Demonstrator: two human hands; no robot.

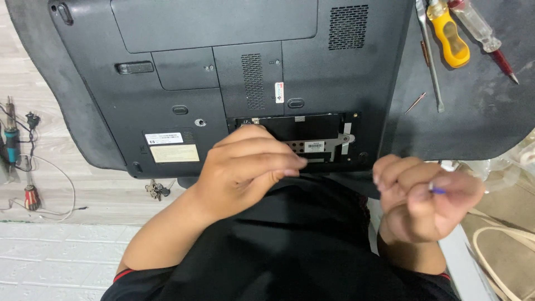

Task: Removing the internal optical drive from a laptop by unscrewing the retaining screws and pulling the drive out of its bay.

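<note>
My left hand (245,167) at the laptop's open drive bay (298,142)

Its curled fingers sit empty on the bay's near edge; the bay runs crosswise. My right hand (423,198), right of the bay, pinches a thin blue-tipped tool (437,190).

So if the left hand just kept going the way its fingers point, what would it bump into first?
The left hand points to the right across the laptop's open bay. Going straight on, it would probably first meet the metal bracket in that bay, though depth is hard to judge from above.
</note>
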